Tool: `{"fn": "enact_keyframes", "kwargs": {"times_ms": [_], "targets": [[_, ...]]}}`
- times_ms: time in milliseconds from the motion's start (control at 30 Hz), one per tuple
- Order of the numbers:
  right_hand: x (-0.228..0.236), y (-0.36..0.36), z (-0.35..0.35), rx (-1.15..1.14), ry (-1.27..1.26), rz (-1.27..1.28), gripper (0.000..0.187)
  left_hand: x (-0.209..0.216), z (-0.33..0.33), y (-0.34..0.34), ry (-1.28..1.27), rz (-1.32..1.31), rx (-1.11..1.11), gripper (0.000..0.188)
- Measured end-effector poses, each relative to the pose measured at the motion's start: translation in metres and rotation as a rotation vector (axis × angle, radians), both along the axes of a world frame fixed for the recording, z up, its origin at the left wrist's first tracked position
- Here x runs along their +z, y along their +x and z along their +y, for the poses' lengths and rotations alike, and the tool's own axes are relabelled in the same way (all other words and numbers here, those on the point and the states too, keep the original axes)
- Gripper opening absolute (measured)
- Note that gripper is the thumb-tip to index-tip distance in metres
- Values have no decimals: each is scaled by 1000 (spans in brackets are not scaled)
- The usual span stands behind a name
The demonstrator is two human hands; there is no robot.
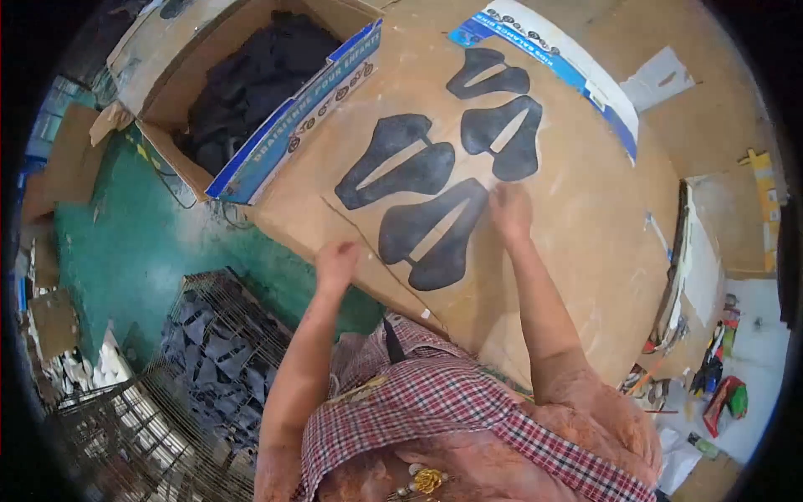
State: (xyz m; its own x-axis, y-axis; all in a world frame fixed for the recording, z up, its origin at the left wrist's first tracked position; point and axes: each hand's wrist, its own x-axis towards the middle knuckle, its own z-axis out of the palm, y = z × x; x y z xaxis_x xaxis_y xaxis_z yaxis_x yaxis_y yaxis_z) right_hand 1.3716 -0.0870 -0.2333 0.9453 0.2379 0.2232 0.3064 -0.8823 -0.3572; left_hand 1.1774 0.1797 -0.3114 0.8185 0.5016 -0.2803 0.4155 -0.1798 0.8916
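Several flat, dark grey-black cut pieces, each split by a long slot and shaped like a shoe upper, lie on the tan tabletop (585,251). The nearest cut piece (443,259) is in front of me, with another cut piece (376,163) beyond it to the left. Farther off are a third piece (523,146) and a smaller one (485,74). My right hand (512,213) has its fingers closed at the nearest piece's upper right corner; whether they grip it is hidden. Over the table's left edge, my left hand (337,266) is curled closed, its fingertips' contents unclear.
An open cardboard box (293,113) full of dark pieces stands at the far left. A blue-and-white printed cardboard strip (560,58) lies at the back right. Below left, a wire basket (222,360) holds more dark pieces above the green floor (125,234).
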Motion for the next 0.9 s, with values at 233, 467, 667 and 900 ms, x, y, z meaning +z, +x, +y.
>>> {"fn": "enact_keyframes", "kwargs": {"times_ms": [233,467,667,900], "targets": [[0,-13,-21,-4,117,262,15,31,-61,79,588,64,-118,13],[-22,-112,-53,203,419,878,18,32,-71,77,226,8,-125,26],[-23,-166,-18,-75,1158,1778,39,29,-66,68,-180,194,-91,34],[-27,-201,26,-278,2005,1644,54,111,-81,71,-767,322,-66,27]]}}
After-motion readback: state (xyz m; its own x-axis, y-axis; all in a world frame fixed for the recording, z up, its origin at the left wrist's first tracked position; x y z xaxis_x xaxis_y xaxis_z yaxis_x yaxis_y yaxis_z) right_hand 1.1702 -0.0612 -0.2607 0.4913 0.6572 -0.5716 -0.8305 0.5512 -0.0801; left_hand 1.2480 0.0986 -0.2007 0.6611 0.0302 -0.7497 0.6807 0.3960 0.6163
